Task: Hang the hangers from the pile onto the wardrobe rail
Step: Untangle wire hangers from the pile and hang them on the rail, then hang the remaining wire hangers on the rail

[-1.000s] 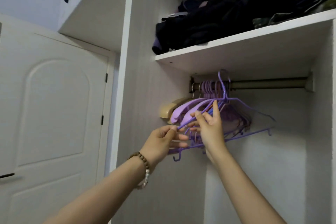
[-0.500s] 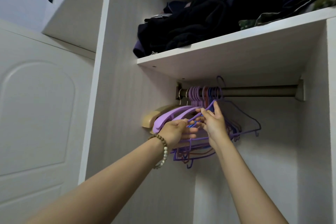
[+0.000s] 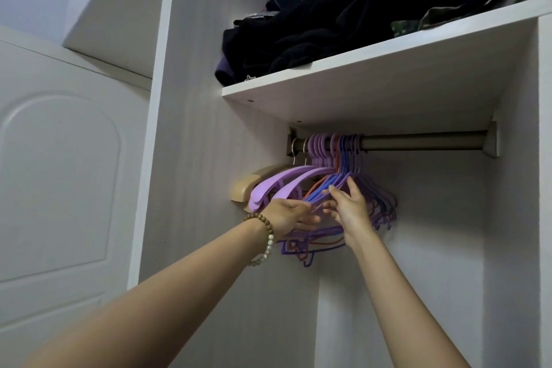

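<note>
Overhead, left hand (image 3: 291, 214) and right hand (image 3: 350, 210) pinch hangers (image 3: 298, 183).

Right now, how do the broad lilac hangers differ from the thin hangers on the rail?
The broad lilac hangers have wide, flat arms; the thin hangers are slim rods. The broad lilac hangers are one pale colour; the thin hangers mix blue, purple and orange. The broad lilac hangers hang left of the thin hangers, which the left hand and right hand hold. Both hook over the rail.
</note>
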The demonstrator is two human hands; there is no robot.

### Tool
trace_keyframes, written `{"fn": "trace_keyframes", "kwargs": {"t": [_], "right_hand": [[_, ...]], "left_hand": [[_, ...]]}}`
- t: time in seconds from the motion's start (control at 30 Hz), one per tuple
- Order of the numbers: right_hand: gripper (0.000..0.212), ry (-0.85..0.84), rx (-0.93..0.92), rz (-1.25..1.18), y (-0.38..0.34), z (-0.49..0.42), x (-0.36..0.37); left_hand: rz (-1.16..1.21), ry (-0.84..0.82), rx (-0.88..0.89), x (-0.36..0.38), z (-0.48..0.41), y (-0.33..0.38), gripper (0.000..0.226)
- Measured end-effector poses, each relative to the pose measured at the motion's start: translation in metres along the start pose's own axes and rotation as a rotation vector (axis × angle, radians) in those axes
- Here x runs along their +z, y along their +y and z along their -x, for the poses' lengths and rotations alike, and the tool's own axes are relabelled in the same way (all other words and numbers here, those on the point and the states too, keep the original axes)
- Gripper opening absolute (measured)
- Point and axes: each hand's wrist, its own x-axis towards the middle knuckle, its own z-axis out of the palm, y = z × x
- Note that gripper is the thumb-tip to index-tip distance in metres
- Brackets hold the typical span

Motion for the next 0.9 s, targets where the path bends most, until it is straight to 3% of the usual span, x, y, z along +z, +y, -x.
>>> {"fn": "trace_keyframes", "kwargs": {"t": [0.33,0.47,0.57,0.7,0.9], "right_hand": [[0.063,0.151,-0.152,0.348,0.02,0.045,0.006],[0.06,0.147,-0.437,0.496,0.015,0.079,0.032],[0.056,0.069,-0.589,0.515,0.006,0.107,0.071],[0.057,-0.051,-0.677,0.544,-0.004,0.151,0.142],[0.059,-0.374,-0.649,0.502,0.009,0.255,0.285]], "left_hand": [[-0.042,0.042,-0.004,-0.043,0.042,-0.006,0.026],[-0.056,0.123,0.102,-0.076,0.077,-0.008,0.031],[-0.093,0.239,0.211,-0.112,0.115,-0.009,0.036],[-0.347,0.451,0.329,-0.178,0.182,-0.023,0.046],[-0.732,0.706,0.242,-0.3,0.315,-0.069,0.062]]}}
